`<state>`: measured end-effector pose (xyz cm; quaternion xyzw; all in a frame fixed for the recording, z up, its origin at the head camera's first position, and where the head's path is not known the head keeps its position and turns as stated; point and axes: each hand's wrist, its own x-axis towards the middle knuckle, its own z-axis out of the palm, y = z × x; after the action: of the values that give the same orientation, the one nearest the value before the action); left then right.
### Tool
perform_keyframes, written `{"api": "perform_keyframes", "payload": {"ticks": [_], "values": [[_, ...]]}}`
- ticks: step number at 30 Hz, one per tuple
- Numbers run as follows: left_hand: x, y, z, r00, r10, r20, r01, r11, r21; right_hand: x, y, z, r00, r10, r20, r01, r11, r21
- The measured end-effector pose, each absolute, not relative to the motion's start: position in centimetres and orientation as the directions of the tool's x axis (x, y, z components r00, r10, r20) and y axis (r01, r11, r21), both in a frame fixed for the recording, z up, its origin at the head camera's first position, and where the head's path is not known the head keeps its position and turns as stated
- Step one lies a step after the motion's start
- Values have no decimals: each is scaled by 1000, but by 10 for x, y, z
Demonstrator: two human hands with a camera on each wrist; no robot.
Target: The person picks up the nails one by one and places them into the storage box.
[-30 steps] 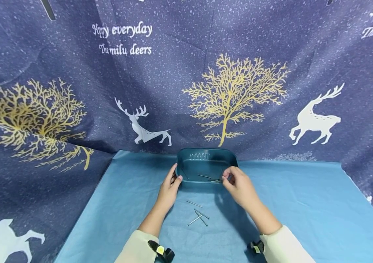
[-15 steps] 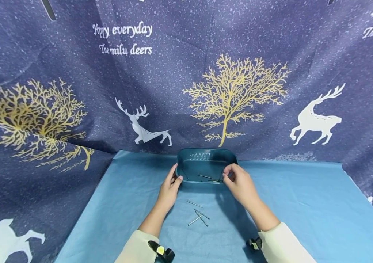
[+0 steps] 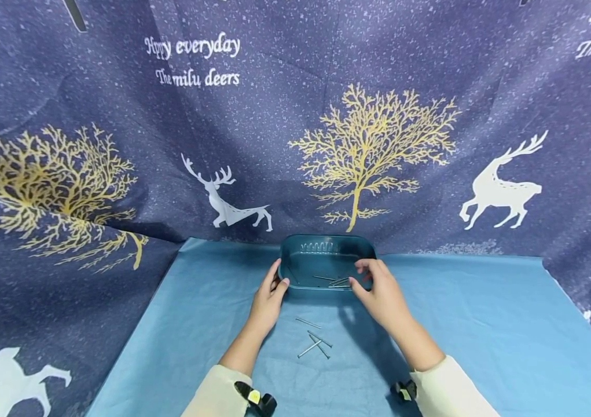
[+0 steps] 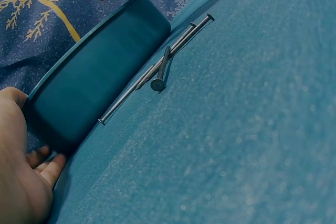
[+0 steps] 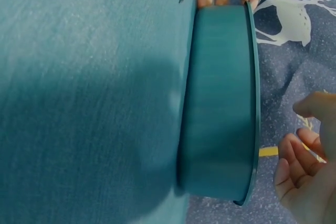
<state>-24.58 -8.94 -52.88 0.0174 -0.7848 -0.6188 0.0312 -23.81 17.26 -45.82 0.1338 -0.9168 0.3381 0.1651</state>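
Note:
A teal rectangular tray [image 3: 316, 262] stands at the back of the cloth, with several thin nails [image 3: 323, 278] lying inside near its front wall. My left hand [image 3: 268, 298] grips its left end, thumb at the front corner and fingers round the side; the left wrist view also shows this hand [image 4: 23, 166] on the tray wall [image 4: 100, 72]. Over the tray's right end is my right hand [image 3: 385, 295], thumb and fingers spread apart. In the right wrist view that hand [image 5: 310, 166] holds nothing. Several loose nails [image 3: 309, 348] lie in front of the tray, some crossing.
A light blue cloth [image 3: 483, 324] covers the table. Right behind the tray hangs a dark blue curtain [image 3: 285, 145] printed with deer and golden trees. Black straps with small devices [image 3: 256, 398] sit on both sleeves.
My right thumb and fingers have parted from their pinch, and the nails beneath them in the tray lie differently. My left hand, the tray and the nails on the cloth stay put.

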Motion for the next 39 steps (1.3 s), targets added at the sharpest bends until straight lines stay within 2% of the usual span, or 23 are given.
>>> {"api": "perform_keyframes", "payload": {"ticks": [28, 39], "values": [[-244, -90, -528, -998, -51, 35, 21, 246, 969, -221, 168, -456, -871, -216, 441, -449, 717, -534], [-245, -90, -529, -998, -57, 34, 20, 239, 971, -214, 164, -465, -871, -296, 392, -476, 705, -525]]}}
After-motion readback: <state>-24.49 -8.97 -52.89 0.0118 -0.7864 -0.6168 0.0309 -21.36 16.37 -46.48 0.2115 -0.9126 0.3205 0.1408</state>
